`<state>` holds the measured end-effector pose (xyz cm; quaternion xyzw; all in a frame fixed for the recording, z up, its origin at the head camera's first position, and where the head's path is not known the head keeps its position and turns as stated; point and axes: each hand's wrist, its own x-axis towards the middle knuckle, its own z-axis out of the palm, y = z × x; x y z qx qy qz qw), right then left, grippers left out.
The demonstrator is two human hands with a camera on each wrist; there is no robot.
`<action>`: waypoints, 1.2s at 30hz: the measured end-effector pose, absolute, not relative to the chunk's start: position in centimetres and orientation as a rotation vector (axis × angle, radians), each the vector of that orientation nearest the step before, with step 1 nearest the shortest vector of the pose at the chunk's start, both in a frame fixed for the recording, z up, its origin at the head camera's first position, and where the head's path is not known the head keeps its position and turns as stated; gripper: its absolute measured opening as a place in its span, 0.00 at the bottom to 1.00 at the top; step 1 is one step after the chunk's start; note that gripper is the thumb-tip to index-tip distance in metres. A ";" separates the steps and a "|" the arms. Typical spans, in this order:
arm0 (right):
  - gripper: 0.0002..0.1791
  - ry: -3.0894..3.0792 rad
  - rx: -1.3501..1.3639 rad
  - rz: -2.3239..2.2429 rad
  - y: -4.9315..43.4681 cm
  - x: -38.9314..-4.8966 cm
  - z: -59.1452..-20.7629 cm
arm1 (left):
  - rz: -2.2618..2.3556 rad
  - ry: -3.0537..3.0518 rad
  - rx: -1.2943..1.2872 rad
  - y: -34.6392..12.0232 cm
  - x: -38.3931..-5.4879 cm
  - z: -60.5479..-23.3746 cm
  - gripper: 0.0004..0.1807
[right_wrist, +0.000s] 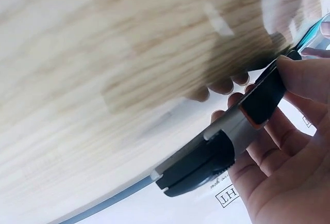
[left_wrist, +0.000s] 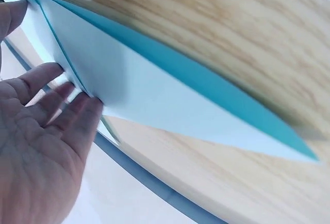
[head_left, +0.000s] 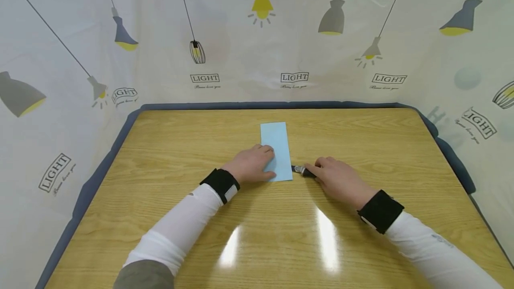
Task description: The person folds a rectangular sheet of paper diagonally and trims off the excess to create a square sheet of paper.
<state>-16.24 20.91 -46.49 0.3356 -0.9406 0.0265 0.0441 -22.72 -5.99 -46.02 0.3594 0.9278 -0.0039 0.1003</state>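
A light blue sheet of paper (head_left: 281, 142), folded lengthwise, lies near the middle of the table. My left hand (head_left: 252, 164) rests on its lower left part. The left wrist view shows the paper's layers (left_wrist: 129, 74) standing slightly apart at one edge, with the fingers fairly straight against it. Just right of the paper, my right hand (head_left: 339, 179) grips a black and grey utility knife (head_left: 301, 171). Its front end points left and meets the paper's right edge; whether a blade is between the layers I cannot tell. In the right wrist view the thumb presses along the knife's handle (right_wrist: 198, 164).
The wood-grain table (head_left: 180, 137) has a glossy top that mirrors the lamps. Dark blue edging (head_left: 241, 105) runs along its back and sides. Behind it hangs a pale cloth (head_left: 241, 57) printed with lamps. Both wrists wear black bands (head_left: 221, 184).
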 end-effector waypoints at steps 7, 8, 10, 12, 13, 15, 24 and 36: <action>0.22 -2.894 1.012 0.057 20.6 -16.3 -46.7 | 0.032 2.714 0.934 -6.4 -22.5 -46.3 0.39; 0.22 -2.898 1.013 0.053 20.6 -16.3 -46.7 | 0.037 2.708 0.926 -6.5 -22.6 -46.4 0.40; 0.22 -2.908 1.012 0.044 20.4 -16.3 -46.7 | 0.038 2.698 0.925 -6.6 -22.6 -46.5 0.42; 0.21 -2.911 1.014 0.032 20.3 -16.3 -46.7 | 0.038 2.694 0.921 -6.7 -22.6 -46.6 0.41; 0.21 -2.912 1.016 0.028 20.3 -16.4 -46.7 | 0.035 2.697 0.921 -6.7 -22.6 -46.6 0.41; 0.22 -2.912 1.020 0.021 20.2 -16.4 -46.6 | 0.033 2.708 0.916 -6.7 -22.5 -46.7 0.40; 0.22 -2.945 1.003 0.013 20.3 -16.4 -46.9 | -0.014 2.723 0.888 -6.3 -22.4 -46.8 0.41; 0.21 -2.937 0.917 0.027 21.1 -16.7 -46.9 | -0.036 2.716 0.876 -6.0 -22.3 -46.3 0.40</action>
